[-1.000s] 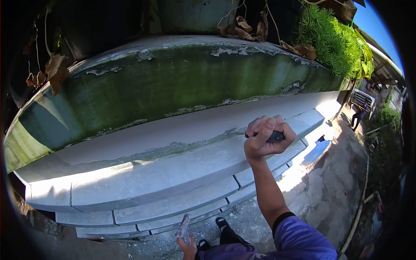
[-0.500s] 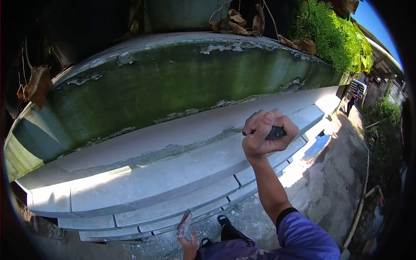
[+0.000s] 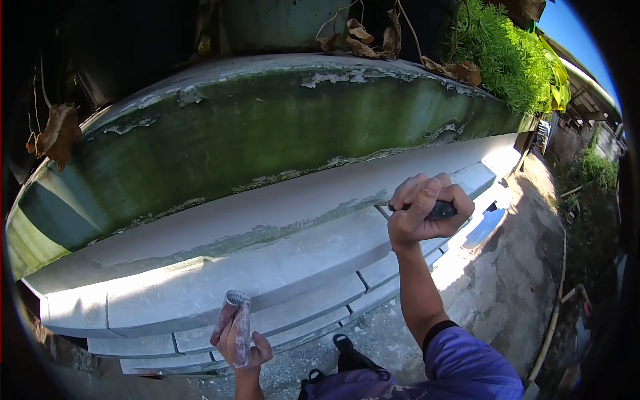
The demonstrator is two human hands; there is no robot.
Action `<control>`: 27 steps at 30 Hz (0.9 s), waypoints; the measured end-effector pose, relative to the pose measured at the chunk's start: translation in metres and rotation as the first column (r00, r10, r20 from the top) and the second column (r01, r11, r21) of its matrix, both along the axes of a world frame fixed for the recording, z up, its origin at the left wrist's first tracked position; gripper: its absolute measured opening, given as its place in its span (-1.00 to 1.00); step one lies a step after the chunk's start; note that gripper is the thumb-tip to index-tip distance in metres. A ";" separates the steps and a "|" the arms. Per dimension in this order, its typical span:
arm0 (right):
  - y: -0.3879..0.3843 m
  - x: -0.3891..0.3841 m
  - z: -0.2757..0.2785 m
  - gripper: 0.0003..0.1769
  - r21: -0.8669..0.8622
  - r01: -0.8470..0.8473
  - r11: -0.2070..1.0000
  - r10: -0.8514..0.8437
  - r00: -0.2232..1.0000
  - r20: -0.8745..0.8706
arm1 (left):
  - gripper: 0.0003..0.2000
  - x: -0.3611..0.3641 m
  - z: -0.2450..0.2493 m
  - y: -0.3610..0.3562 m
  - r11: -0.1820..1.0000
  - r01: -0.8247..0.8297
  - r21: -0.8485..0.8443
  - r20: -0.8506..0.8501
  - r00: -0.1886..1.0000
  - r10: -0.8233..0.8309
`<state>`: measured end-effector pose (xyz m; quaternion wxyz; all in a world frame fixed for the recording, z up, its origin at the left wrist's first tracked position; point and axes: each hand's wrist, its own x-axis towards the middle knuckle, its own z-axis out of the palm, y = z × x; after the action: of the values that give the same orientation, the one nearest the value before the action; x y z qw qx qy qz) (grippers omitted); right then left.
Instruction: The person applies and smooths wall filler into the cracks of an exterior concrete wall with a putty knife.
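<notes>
Two things are held. A dark-handled tool (image 3: 443, 210) is clenched in the fist of the right hand (image 3: 427, 215) — only the black handle end shows past the fingers, and its thin front reaches the grey, flaking ledge (image 3: 267, 223). A folded pinkish sandpaper sheet (image 3: 235, 319) is gripped upright by the left hand (image 3: 245, 348) — low, before the steps (image 3: 300, 307).

wall (image 3: 267, 127): mossy, peeling paint | ledge (image 3: 280, 257): matt concrete | sandpaper (image 3: 235, 325): rough, folded | tool handle (image 3: 443, 210): dark, smooth
</notes>
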<state>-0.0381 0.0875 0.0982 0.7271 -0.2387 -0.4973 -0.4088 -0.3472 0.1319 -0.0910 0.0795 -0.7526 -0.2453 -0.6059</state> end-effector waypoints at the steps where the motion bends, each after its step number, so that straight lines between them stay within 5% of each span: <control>1: -0.007 -0.003 0.006 -0.79 0.064 -0.143 0.988 0.144 0.990 -0.013 | -0.53 0.004 0.006 0.006 1.000 -0.009 -0.003 0.009 1.000 0.009; 2: 0.001 0.001 0.004 -0.74 0.162 -0.195 0.967 0.204 0.978 -0.046 | -0.52 0.008 0.010 0.010 1.000 -0.016 -0.010 0.017 1.000 0.016; 5: 0.018 0.031 -0.021 -0.75 -0.160 0.351 0.923 -0.344 0.936 0.069 | -0.50 0.010 0.010 0.012 0.994 -0.105 -0.002 -0.058 0.993 0.105; 7: 0.001 0.011 -0.004 -0.75 0.076 -0.067 0.995 0.065 0.997 0.029 | -0.49 0.008 0.003 0.015 0.996 -0.087 -0.021 -0.059 0.995 0.085; 11: 0.005 0.024 -0.009 -0.73 -0.049 0.414 0.909 -0.401 0.901 0.165 | -0.54 0.014 0.001 0.016 0.984 -0.171 0.058 -0.022 0.985 0.172; 12: 0.012 0.020 -0.009 -0.72 -0.095 0.377 0.921 -0.369 0.925 0.089 | -0.54 0.014 0.002 0.016 0.983 -0.173 0.060 -0.022 0.984 0.175; 15: -0.005 -0.002 0.002 -0.75 0.215 -0.220 0.952 0.231 0.973 -0.027 | -0.55 0.013 0.006 0.016 0.983 -0.173 0.064 -0.016 0.984 0.175; 16: -0.011 0.002 0.000 -0.75 0.146 -0.305 0.941 0.307 0.952 0.004 | -0.55 0.013 0.007 0.016 0.984 -0.168 0.063 -0.013 0.985 0.169; 19: 0.024 0.029 -0.019 -0.68 -0.089 0.287 0.954 -0.291 0.956 -0.044 | -0.56 0.013 0.011 0.014 0.986 -0.158 0.053 -0.018 0.987 0.159; 21: 0.009 0.024 -0.017 -0.70 -0.050 0.141 0.989 -0.144 0.988 -0.058 | -0.57 0.012 0.014 0.012 0.986 -0.164 0.025 -0.029 0.986 0.165; 24: -0.014 0.002 -0.006 -0.73 0.158 -0.288 0.945 0.294 0.956 -0.016 | -0.56 0.015 0.017 0.011 0.990 -0.144 -0.003 0.000 0.990 0.144; 27: 0.016 0.038 -0.023 -0.77 -0.002 0.161 0.987 -0.161 0.986 -0.047 | -0.53 0.015 0.020 0.007 0.991 -0.130 -0.015 -0.009 0.992 0.130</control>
<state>-0.0004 0.1035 0.0748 0.7034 -0.2868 -0.4587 -0.4610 -0.3324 0.1392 -0.0711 0.1140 -0.7382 -0.2979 -0.5945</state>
